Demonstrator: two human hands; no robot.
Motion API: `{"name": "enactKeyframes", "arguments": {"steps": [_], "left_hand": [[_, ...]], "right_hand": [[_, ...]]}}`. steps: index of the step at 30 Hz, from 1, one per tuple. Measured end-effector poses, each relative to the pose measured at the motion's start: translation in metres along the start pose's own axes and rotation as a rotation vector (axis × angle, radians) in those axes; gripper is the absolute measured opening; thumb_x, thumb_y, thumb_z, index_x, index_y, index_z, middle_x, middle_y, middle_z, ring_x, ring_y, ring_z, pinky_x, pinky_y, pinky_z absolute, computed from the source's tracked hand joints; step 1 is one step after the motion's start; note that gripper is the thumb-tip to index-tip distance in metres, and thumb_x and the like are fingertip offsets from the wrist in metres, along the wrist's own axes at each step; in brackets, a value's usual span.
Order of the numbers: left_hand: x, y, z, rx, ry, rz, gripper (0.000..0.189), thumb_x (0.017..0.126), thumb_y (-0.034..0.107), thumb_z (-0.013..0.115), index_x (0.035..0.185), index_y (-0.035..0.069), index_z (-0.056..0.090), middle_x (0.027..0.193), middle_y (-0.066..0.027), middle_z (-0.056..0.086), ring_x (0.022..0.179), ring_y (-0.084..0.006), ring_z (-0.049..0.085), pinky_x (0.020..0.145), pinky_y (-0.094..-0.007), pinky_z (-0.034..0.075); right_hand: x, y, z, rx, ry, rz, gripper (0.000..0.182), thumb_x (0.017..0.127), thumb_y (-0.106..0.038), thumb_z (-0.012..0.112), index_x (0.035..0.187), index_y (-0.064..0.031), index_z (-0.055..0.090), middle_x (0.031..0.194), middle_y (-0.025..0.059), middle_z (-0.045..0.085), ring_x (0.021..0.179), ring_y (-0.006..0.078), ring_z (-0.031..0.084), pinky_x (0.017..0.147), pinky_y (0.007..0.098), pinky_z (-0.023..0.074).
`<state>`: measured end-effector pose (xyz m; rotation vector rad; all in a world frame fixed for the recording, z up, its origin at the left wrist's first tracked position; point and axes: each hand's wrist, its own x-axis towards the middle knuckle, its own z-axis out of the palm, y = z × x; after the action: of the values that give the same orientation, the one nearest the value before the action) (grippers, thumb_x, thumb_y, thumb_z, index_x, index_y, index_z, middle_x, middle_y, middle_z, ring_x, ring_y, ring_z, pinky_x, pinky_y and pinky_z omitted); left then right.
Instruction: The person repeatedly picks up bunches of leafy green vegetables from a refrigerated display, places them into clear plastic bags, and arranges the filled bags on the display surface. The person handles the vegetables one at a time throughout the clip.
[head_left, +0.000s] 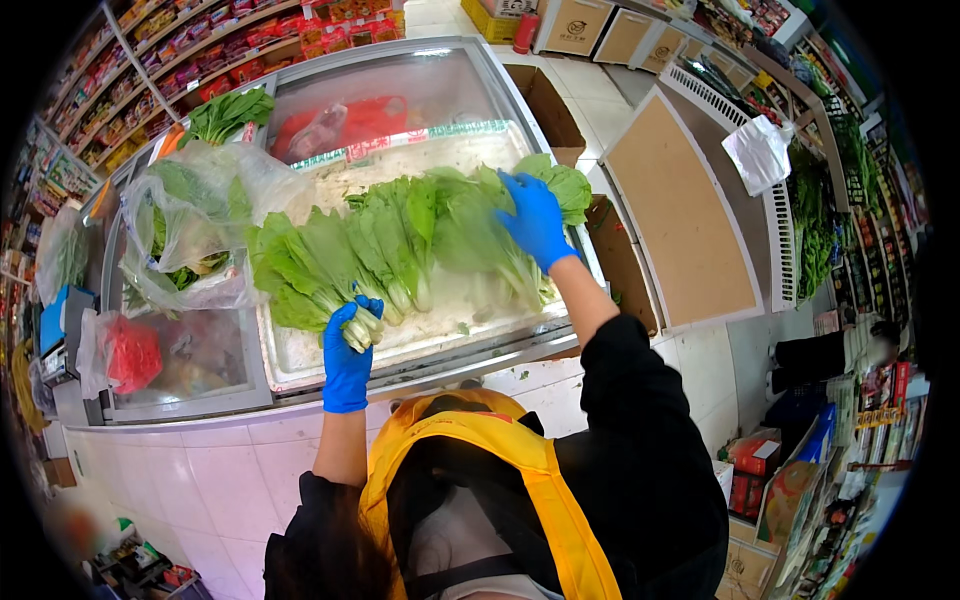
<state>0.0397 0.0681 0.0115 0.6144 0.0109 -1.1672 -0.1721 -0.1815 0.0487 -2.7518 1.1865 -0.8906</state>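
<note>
Bunches of leafy greens (390, 244) lie in a row in a white foam tray (300, 356) on a glass-topped chest freezer. In a blue glove, my left hand (349, 356) is closed around the pale stem ends of the leftmost bunch (300, 270). My right hand (534, 217), also gloved in blue, has its fingers spread at the leaves on the right side of the row; whether it grips any is unclear. The greens beside it are blurred. A rounder leafy bunch (566, 191) sits at the tray's far right corner, just beyond that hand.
Left of the tray lies a clear plastic bag (217, 195) of greens, with a red bag (133, 354) nearer. Dark leafy greens (231, 114) rest behind. Open cardboard boxes (544, 105) stand along the freezer's right side. Another person (832, 352) is at the far right.
</note>
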Motion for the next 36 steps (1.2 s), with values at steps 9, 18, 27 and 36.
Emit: {"name": "enactKeyframes", "arguments": {"steps": [9, 18, 27, 36], "left_hand": [[0.042, -0.1, 0.022, 0.027, -0.404, -0.274, 0.029, 0.078, 0.02, 0.056, 0.098, -0.001, 0.054, 0.091, -0.0094, 0.057, 0.085, -0.0171, 0.055, 0.076, -0.0283, 0.045], [0.072, -0.212, 0.076, 0.977, -0.787, 0.175, 0.064, 0.065, 0.028, 0.067, 0.116, 0.0, 0.04, 0.112, -0.0251, 0.044, 0.108, -0.0366, 0.04, 0.092, -0.0395, 0.034], [0.059, -0.176, 0.104, 1.313, -0.71, 0.372, 0.058, 0.068, 0.026, 0.067, 0.115, 0.001, 0.045, 0.12, -0.0193, 0.041, 0.111, -0.0326, 0.04, 0.091, -0.0396, 0.035], [0.079, -0.063, 0.035, 0.468, -0.17, 0.048, 0.018, 0.074, 0.002, 0.054, 0.091, -0.002, 0.053, 0.068, -0.0101, 0.056, 0.066, -0.0183, 0.055, 0.089, -0.0379, 0.041]], "right_hand": [[0.011, 0.038, 0.006, -0.02, -0.187, -0.097, 0.015, 0.074, -0.024, 0.057, 0.075, -0.0109, 0.064, 0.071, 0.0112, 0.058, 0.071, 0.0276, 0.056, 0.06, 0.0385, 0.0441], [0.002, 0.092, -0.036, 0.561, -0.473, 0.366, 0.022, 0.081, -0.022, 0.056, 0.081, -0.0013, 0.063, 0.068, 0.003, 0.059, 0.065, 0.0123, 0.053, 0.059, 0.0268, 0.0432], [0.037, 0.238, -0.077, 0.751, -0.173, 0.643, 0.021, 0.079, -0.019, 0.057, 0.084, 0.0005, 0.064, 0.072, 0.0043, 0.061, 0.065, 0.0103, 0.054, 0.062, 0.0242, 0.0428], [-0.048, 0.129, -0.045, 0.523, -0.411, 0.475, 0.024, 0.077, -0.026, 0.059, 0.092, -0.0075, 0.062, 0.08, 0.0149, 0.061, 0.071, 0.0233, 0.061, 0.064, 0.0305, 0.0467]]}}
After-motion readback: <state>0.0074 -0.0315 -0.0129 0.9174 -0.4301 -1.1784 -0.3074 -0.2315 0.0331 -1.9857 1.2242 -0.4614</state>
